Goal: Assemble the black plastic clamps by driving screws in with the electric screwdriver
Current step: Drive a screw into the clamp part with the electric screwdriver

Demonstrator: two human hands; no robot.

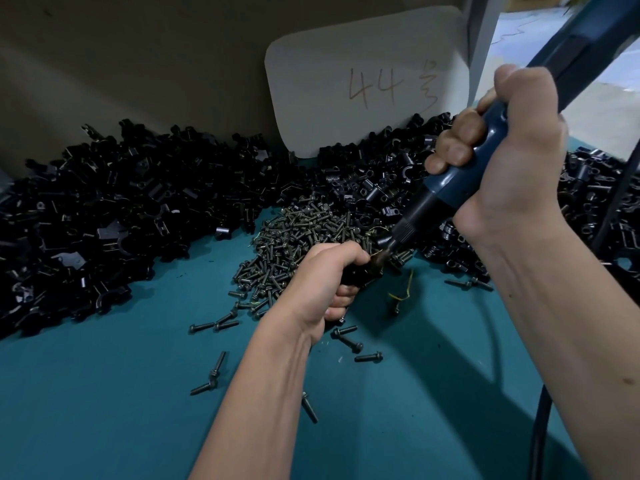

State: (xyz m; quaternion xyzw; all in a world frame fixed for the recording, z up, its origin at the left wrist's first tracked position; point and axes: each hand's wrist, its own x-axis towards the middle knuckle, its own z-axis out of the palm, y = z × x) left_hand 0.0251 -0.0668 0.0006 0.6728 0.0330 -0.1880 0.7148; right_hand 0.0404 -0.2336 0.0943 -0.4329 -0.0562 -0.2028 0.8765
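Note:
My right hand (pixel 512 147) grips the dark blue electric screwdriver (pixel 450 188), which slants down to the left. Its bit tip meets a black plastic clamp (pixel 360 271) that my left hand (pixel 325 282) holds just above the teal table (pixel 104 393). My fingers hide most of the clamp; the spot where the bit touches it is blurred. A heap of dark screws (pixel 298 233) lies right behind my left hand. Loose screws (pixel 349 342) are scattered on the table around my left wrist.
Large piles of black clamp parts stretch along the back at the left (pixel 104 209) and the right (pixel 588 202). A white card marked 44 (pixel 363 81) leans on the wall. The screwdriver's cable (pixel 540 434) hangs at the right. A yellow wire scrap (pixel 401 292) lies near the clamp.

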